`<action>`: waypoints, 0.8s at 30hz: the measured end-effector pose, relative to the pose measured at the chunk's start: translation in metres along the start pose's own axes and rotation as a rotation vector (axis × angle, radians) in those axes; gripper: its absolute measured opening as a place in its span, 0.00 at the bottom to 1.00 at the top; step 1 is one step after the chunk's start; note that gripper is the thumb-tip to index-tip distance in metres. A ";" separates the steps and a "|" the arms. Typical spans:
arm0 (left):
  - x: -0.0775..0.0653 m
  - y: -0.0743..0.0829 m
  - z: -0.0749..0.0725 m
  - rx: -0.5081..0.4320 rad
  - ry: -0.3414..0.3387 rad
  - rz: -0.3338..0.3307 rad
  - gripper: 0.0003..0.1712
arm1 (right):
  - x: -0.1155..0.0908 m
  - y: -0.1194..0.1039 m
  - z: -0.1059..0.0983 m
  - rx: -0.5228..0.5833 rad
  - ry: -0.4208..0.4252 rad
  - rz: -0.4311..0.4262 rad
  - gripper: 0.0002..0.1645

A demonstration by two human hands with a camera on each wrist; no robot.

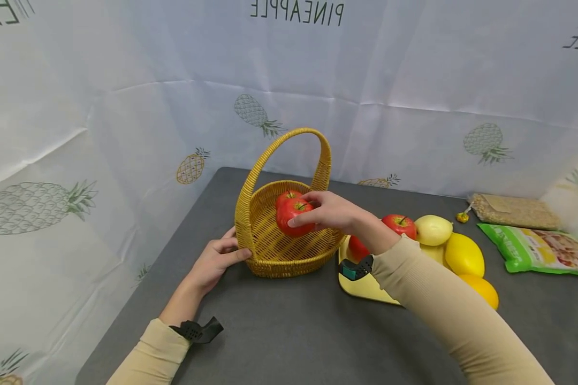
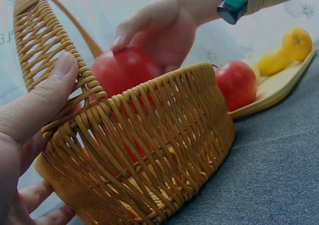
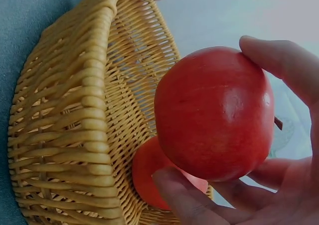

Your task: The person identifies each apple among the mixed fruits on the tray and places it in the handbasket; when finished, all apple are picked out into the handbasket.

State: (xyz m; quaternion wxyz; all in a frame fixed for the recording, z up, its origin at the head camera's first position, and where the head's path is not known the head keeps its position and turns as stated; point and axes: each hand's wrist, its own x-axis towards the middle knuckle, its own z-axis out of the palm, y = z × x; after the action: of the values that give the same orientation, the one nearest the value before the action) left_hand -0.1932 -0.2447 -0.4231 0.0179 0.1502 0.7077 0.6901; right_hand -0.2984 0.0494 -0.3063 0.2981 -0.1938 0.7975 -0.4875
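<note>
A yellow wicker basket (image 1: 289, 267) with a tall arched handle stands on the grey table. My left hand (image 1: 217, 262) grips its left side, the thumb over the base of the handle and the other fingers against the outer wall, as the left wrist view shows. Over the basket's opening, my right hand (image 1: 329, 211) holds a red apple (image 1: 293, 218) between thumb and fingers. Another red apple (image 3: 149, 172) lies inside the basket, partly hidden behind the held one.
Right of the basket, a pale yellow tray (image 1: 366, 289) bears red apples (image 1: 400, 225), a pale yellow fruit (image 1: 433, 230), a lemon (image 1: 464, 255) and an orange-yellow fruit (image 1: 481, 289). Farther right lie a green food bag (image 1: 539, 248) and a packet of grains (image 1: 515, 209). A pineapple-print curtain (image 1: 289, 64) hangs behind.
</note>
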 end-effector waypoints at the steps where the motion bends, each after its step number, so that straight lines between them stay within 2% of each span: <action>1: 0.000 0.000 0.000 0.000 0.000 0.001 0.16 | 0.001 0.000 -0.001 0.001 -0.003 0.004 0.43; 8: 0.001 -0.001 0.000 -0.008 0.003 0.000 0.09 | 0.008 -0.002 -0.001 -0.014 0.001 0.026 0.43; 13: 0.001 -0.001 0.000 -0.002 0.005 -0.003 0.13 | 0.015 -0.005 0.001 -0.037 0.003 0.021 0.44; 18: 0.001 -0.002 0.000 -0.001 0.004 0.003 0.17 | 0.020 -0.009 0.005 -0.014 -0.006 0.038 0.47; 24: 0.002 -0.004 0.000 -0.005 -0.005 0.017 0.15 | 0.025 -0.012 0.007 -0.044 -0.008 0.062 0.49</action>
State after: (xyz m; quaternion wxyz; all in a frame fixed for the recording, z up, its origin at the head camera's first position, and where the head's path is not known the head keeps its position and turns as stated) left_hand -0.1961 -0.2445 -0.4268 0.0142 0.1576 0.7045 0.6918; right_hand -0.3123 0.0243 -0.3053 0.3121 -0.1774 0.8123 -0.4597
